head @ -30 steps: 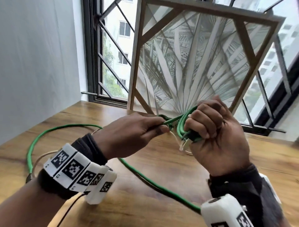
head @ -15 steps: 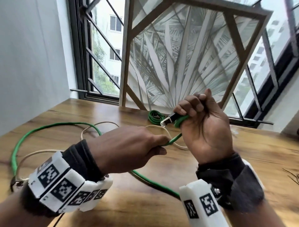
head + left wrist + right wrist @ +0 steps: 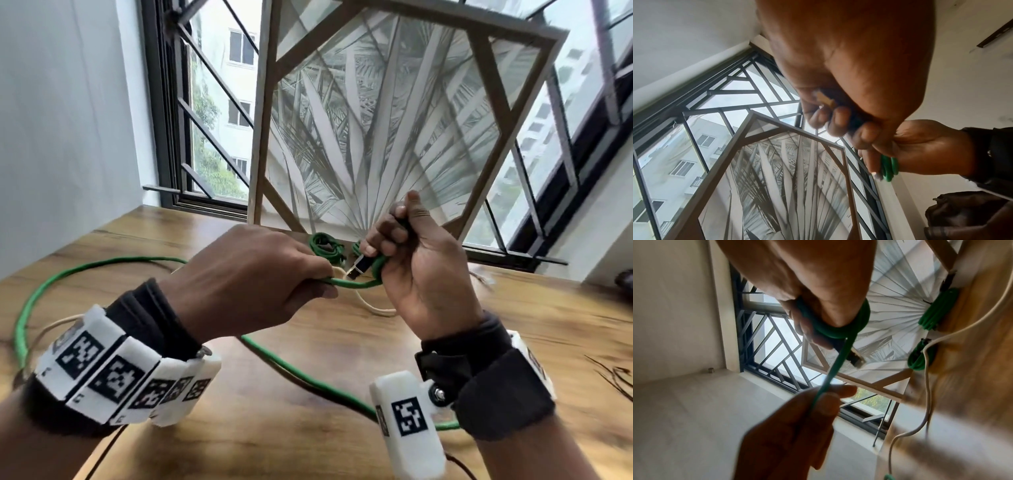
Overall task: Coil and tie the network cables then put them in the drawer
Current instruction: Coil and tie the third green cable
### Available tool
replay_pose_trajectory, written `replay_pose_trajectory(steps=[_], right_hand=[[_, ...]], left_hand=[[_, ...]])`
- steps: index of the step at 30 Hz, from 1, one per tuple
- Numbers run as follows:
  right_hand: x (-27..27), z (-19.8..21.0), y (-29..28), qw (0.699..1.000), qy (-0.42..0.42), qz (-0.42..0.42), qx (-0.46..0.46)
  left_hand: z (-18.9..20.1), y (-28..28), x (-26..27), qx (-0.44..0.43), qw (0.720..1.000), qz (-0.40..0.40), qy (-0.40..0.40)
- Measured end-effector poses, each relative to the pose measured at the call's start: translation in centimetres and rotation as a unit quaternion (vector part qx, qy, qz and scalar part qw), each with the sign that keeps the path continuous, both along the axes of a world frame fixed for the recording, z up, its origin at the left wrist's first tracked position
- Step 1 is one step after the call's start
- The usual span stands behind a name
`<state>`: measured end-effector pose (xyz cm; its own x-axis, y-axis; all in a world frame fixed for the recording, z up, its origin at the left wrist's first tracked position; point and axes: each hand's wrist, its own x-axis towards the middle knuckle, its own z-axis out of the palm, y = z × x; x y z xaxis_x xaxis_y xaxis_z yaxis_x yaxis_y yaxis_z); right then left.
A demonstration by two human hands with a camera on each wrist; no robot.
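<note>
A long green network cable (image 3: 301, 375) runs in a wide loop over the wooden table (image 3: 308, 445). My right hand (image 3: 411, 274) holds its plug end (image 3: 359, 267), with the cable wound in loops (image 3: 840, 331) round the fingers. My left hand (image 3: 260, 277) pinches the same cable (image 3: 830, 379) a short way from the right hand, and the stretch between them is taut. Two tied green coils (image 3: 325, 245) (image 3: 937, 311) lie on the table behind the hands. A cream cable (image 3: 371, 308) (image 3: 927, 386) lies loose under them.
A framed palm-leaf picture (image 3: 394, 120) leans against the barred window (image 3: 212, 120) at the table's back. A white wall (image 3: 61, 137) closes the left side. A dark object (image 3: 625, 279) sits at the far right edge.
My right hand has turned so its palm faces me, with the plug now pointing left and down. The left hand has slid along the cable and pulled it tight toward the right hand.
</note>
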<state>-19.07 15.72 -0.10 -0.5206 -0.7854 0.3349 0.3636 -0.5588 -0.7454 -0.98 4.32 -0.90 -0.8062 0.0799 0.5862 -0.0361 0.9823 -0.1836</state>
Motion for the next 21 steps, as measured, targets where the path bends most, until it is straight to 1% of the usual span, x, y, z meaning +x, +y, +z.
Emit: replay_pose_trajectory(steps=[3,6,10,12,14,17,19,21], right_hand=[[0.6,-0.5,-0.2,0.996,0.066,-0.024,0.046],[1.4,-1.0,-0.3,0.984,0.140,-0.026,0.106],[2.5,-1.2,0.0,0.974,0.166,0.030,0.153],[2.8,-1.1,0.3,0.964,0.182,0.057,0.183],[3.3,-0.8,0.8,0.954,0.207,0.093,0.196],[3.7,-0.5,1.2,0.949,0.220,0.133,0.182],[3.6,-0.2,1.2,0.947,0.208,0.177,0.166],[3.6,-0.1,1.3,0.946,0.185,0.225,0.143]], left_hand=[[0.8,0.0,0.4,-0.009,1.000,-0.017,0.025],[1.6,0.1,1.0,-0.045,0.995,-0.012,0.091],[1.8,0.7,1.2,-0.135,0.972,-0.008,0.190],[1.5,0.8,1.1,-0.151,0.964,-0.010,0.220],[1.4,0.9,0.9,-0.130,0.965,-0.014,0.226],[1.3,1.0,0.8,-0.072,0.972,-0.017,0.221],[1.4,1.0,0.6,-0.008,0.975,-0.020,0.222],[1.4,1.1,0.5,0.094,0.973,-0.038,0.208]])
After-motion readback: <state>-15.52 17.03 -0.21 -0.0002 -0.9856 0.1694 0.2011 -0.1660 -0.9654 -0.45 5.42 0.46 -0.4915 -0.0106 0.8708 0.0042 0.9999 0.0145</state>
